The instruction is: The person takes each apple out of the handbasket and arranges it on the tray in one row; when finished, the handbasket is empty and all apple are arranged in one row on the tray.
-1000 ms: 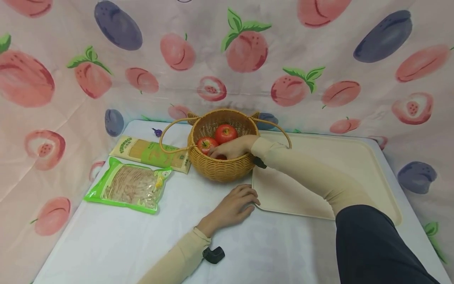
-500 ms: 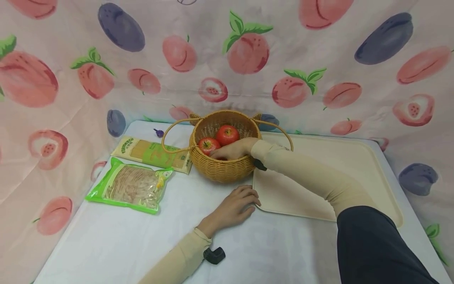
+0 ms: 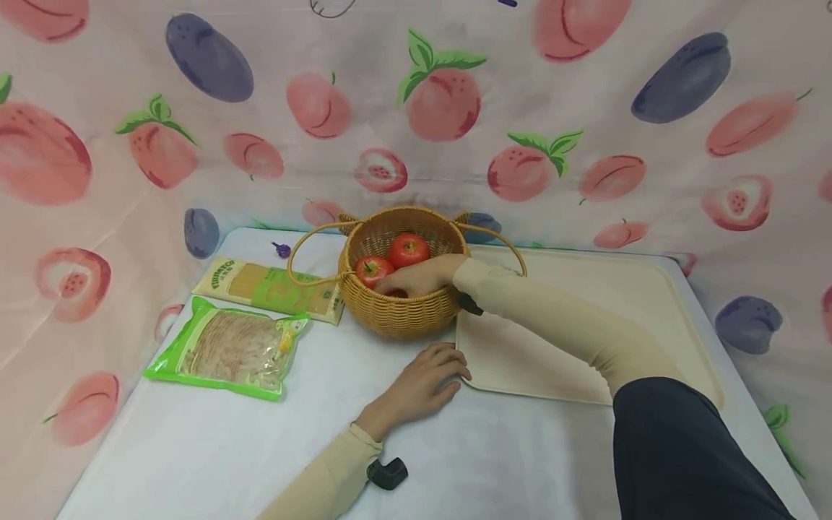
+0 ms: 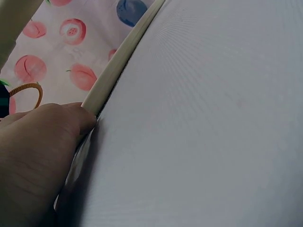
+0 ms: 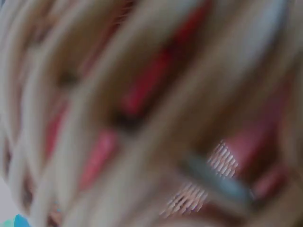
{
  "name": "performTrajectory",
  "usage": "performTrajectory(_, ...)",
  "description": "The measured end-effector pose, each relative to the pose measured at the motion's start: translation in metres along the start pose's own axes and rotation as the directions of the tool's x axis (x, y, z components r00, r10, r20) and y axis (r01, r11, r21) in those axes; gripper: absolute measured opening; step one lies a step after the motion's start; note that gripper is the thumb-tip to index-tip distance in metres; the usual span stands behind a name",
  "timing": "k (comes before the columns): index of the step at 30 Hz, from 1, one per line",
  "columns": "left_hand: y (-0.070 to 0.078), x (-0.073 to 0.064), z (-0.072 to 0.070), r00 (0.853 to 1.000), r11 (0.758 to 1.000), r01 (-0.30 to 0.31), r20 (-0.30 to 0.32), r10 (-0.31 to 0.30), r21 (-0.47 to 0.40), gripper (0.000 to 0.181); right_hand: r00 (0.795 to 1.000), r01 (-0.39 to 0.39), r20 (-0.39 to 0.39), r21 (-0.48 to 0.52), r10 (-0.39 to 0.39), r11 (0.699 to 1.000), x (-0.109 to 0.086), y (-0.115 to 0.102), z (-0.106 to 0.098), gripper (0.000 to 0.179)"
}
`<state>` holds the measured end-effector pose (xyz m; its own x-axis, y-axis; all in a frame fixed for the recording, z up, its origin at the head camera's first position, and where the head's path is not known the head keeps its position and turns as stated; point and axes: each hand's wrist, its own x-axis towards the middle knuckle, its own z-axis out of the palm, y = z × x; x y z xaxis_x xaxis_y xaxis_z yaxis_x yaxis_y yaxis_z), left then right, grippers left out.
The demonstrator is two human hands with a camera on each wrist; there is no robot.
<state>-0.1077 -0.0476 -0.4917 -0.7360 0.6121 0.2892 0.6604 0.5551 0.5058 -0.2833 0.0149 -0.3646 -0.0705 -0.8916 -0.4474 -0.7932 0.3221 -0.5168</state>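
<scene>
My right hand [image 3: 419, 278] reaches over the near rim of a wicker basket [image 3: 399, 318] and down inside it. Its fingers bend round a dark red apple [image 3: 396, 292] that barely shows beneath them; the fingertips are hidden. Two more red apples, a left one [image 3: 373, 270] and a rear one [image 3: 409, 249], lie beside the hand. My left hand [image 3: 416, 383] lies on the white table with relaxed fingers touching the near-left corner of a cream tray [image 3: 533, 354]. Close up in the left wrist view, that hand [image 4: 42, 146] meets the tray's rim [image 4: 113, 71]. Blurred basket weave [image 5: 109, 118] fills the right wrist view.
Left of the basket lie a flat pack of noodles [image 3: 269, 289] and a green-edged clear bag [image 3: 230, 347] of brownish flat food. A small purple object [image 3: 282, 250] sits behind them. Two looped handles spread from the basket, the left handle [image 3: 290, 263] over the noodle pack. A fruit-print cloth hangs behind.
My right hand has sunk slightly deeper into the basket, and less red shows under its fingers. The left hand stays at the tray corner. The head view has shifted a little.
</scene>
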Motion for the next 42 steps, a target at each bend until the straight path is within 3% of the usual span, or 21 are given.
performTrajectory(7, 0.000, 0.004, 0.001, 0.999, 1.000, -0.004, -0.033, 0.004, -0.001, 0.014, 0.998, -0.066, -0.008, 0.015, 0.066, 0.998, -0.011, -0.004, -0.009, 0.054)
performTrajectory(13, 0.000, 0.009, 0.006, 0.999, 1.000, 0.017, -0.033, -0.017, -0.009, 0.012, 0.991, -0.126, -0.032, 0.147, 0.132, 0.981, -0.023, 0.002, -0.012, 0.060)
performTrajectory(20, -0.002, 0.014, 0.005, 0.998, 0.998, 0.054, -0.014, -0.055, -0.025, 0.012, 0.988, -0.085, -0.115, 0.150, 0.103, 0.985, -0.037, 0.002, -0.022, 0.060)
performTrajectory(27, -0.002, 0.013, 0.001, 0.998, 0.997, 0.060, -0.010, -0.061, -0.042, 0.012, 0.970, -0.128, -0.186, 0.167, 0.159, 0.978, -0.049, -0.003, -0.030, 0.062)
performTrajectory(36, -0.002, 0.010, 0.002, 0.997, 0.997, 0.066, -0.022, -0.067, -0.032, 0.013, 0.952, -0.098, -0.266, 0.208, 0.152, 0.973, -0.062, -0.001, -0.027, 0.055)
performTrajectory(42, -0.004, 0.010, 0.003, 0.997, 0.997, 0.072, -0.020, -0.073, -0.030, 0.013, 0.923, -0.113, -0.332, 0.246, 0.193, 0.963, -0.071, 0.002, -0.022, 0.054)
